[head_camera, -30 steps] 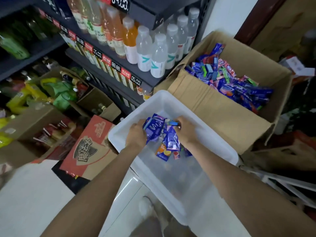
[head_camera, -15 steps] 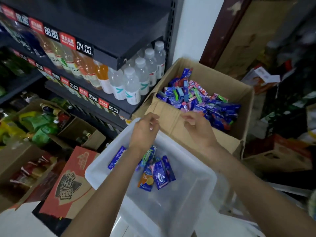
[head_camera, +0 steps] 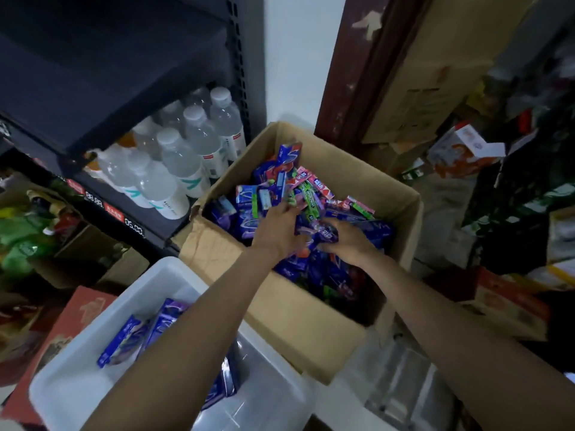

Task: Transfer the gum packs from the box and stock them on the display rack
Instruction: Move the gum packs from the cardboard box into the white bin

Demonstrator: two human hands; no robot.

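Note:
An open cardboard box [head_camera: 289,318] holds a heap of gum packs [head_camera: 258,194], mostly blue and purple with some pink and green. Both my hands are down in the heap. My left hand [head_camera: 275,233] lies on the packs with fingers curled around some of them. My right hand [head_camera: 348,241] closes on a purple gum pack [head_camera: 323,233]. Just in front of the box stands a white plastic bin [head_camera: 77,384] with several blue gum packs [head_camera: 124,340] lying in it, partly hidden by my left forearm.
A dark shelf rack [head_camera: 109,98] at the left carries water bottles [head_camera: 174,169] and price tags. Cardboard cartons with snacks [head_camera: 28,241] sit on the floor at the left. A red carton [head_camera: 71,325] lies beside the bin. More boxes and clutter [head_camera: 466,150] fill the right.
My hands left the white bin, where they dropped several packs, and moved forward into the cardboard box. They now close on packs in the heap. The view has tilted toward the box.

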